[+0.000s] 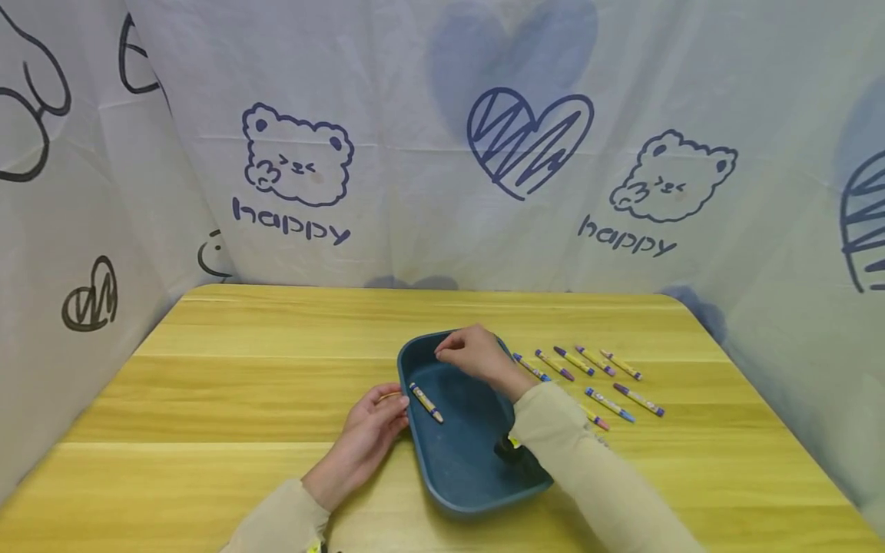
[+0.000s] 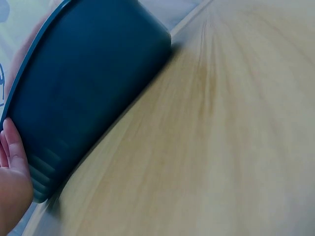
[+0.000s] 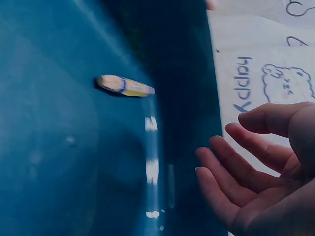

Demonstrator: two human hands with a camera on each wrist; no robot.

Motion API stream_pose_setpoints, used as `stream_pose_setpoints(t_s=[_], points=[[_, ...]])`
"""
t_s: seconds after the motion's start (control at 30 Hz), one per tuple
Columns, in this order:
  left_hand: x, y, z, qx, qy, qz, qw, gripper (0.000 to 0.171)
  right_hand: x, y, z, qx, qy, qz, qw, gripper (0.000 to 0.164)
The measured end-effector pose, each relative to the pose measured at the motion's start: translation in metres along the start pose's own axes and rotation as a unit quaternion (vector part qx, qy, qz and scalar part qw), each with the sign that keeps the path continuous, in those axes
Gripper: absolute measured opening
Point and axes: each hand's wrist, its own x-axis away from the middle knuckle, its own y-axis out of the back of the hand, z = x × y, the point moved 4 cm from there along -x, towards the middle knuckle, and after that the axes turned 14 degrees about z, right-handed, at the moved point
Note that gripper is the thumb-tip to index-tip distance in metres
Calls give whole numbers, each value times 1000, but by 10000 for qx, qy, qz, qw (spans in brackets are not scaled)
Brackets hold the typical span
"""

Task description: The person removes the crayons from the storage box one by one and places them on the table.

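Observation:
A dark blue plastic bin (image 1: 456,457) stands on the table. Inside, near its left wall, lies one crayon (image 1: 425,403) with a yellow wrapper and a pale tip. My left hand (image 1: 369,430) touches the bin's left side from outside, its thumb tip at the rim. In the left wrist view, its fingers (image 2: 15,150) lie against the outer wall. Above the far end of the bin is my right hand (image 1: 477,357), fingers loosely bent. Nothing shows between those fingers in the right wrist view. My right forearm hides part of the bin's right side.
Several crayons (image 1: 608,405) lie scattered on the wooden table (image 1: 242,384) to the right of the bin, some partly behind the right sleeve (image 1: 588,461). White cloth (image 1: 415,192) with blue drawings hangs behind the table and along its sides.

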Motion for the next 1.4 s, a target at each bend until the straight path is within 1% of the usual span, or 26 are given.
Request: stream_pose_setpoints(t_s=[0.07,0.2,0.27,0.37,0.47,0.53,0.67,0.8,0.93,1.2,1.4], points=[[0,0,0,0,10,11,10000,20,0,-4,-3,-60,-9,18,10000,16],[0,-1,0,-21,17,51,10000,20,0,-7,-9,-304,11,-82,9995,16],[0,-1,0,-47,5,52,10000,20,-1,-9,-9,-293,89,-137,9994,16],[-1,0,-1,-79,7,42,10000,19,-2,-12,-9,-106,141,-118,9998,15],[-2,1,-1,-99,5,80,9999,19,-5,-17,-9,2,156,-19,9999,15],[-2,1,-1,-99,11,103,9999,20,-6,-20,-10,-65,165,94,9998,16],[-1,2,-1,-25,10,122,9999,20,-8,-26,-12,-491,160,264,9983,19],[-1,3,-1,-19,19,127,9999,20,-9,-29,-13,-751,99,376,9964,22],[-1,3,-1,-39,25,91,9999,20,-9,-34,-13,-712,62,534,9960,24],[-2,1,0,86,132,28,9999,21,-9,-37,-16,-359,58,699,9969,25],[-2,2,0,68,148,66,9998,21,-12,-43,-18,-557,236,915,9940,24]])
